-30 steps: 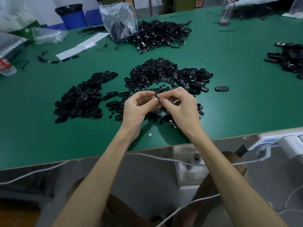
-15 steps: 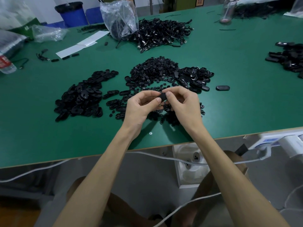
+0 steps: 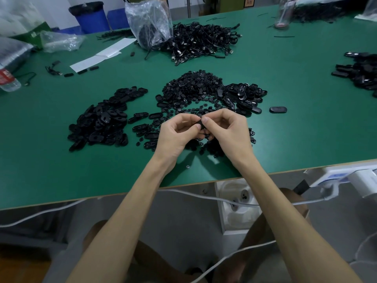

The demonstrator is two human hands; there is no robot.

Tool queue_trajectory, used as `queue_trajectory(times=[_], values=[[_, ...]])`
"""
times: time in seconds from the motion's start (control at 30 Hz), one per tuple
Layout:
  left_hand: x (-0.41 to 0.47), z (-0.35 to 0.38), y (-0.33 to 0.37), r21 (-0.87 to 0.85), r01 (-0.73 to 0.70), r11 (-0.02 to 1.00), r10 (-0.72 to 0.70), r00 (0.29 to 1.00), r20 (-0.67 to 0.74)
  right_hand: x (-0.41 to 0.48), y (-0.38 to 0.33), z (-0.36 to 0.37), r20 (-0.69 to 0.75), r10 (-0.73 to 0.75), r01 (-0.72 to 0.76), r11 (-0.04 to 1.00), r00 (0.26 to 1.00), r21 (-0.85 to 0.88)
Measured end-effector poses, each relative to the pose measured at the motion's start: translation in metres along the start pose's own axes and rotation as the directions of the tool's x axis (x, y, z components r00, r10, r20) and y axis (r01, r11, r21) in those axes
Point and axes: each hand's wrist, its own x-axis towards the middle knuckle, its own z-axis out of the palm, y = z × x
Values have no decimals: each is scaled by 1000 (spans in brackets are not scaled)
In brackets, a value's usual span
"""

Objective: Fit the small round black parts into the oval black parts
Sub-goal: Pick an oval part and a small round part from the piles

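Fingers (image 3: 205, 120) of both hands are curling in and pinching one small black plastic piece (image 3: 200, 125) between them. The left hand (image 3: 175, 133) is holding it from the left side, and the right hand (image 3: 228, 131) is pressing its thumb on it from the right. The hands are hiding most of the piece, so its shape is hard to tell. Both hands are hanging just above the flat green table (image 3: 306, 135), near its front edge.

Right behind the hands, a big heap of small round black plastic parts (image 3: 193, 86) is lying on the table, and some of these parts are spreading out under the hands. A pile of oval black plastic parts (image 3: 104, 119) is sitting to the left. Another bunch of shiny oval black parts (image 3: 242, 97) is touching the right side of the round heap. One lone oval black part (image 3: 277, 109) is lying just beside that bunch.

Far back, a crinkly clear plastic bag (image 3: 149, 23) is leaning next to a tangle of thin black cables (image 3: 202, 41). A thin white cord (image 3: 204, 198) is running below the table edge.
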Motion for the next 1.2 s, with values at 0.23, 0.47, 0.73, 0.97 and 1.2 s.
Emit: queue_trajectory(times=[0.23,0.47,0.73,0.97,1.2], values=[[1,0,-2,47,2,999,0,999,-34,-3,-2,3,8,-46,47,984,999,-172],[0,0,-1,28,1,1000,0,999,-38,-3,-2,1,-1,-32,32,989,999,-147],[0,-2,1,-63,28,998,-28,1000,0,0,0,-1,-22,5,-7,997,1000,-79],[0,-1,2,-50,-17,999,16,1000,-2,1,0,-1,1,42,-42,993,999,110],[2,0,1,-77,19,997,-24,997,-76,8,2,-11,-466,158,-15,955,870,295]])
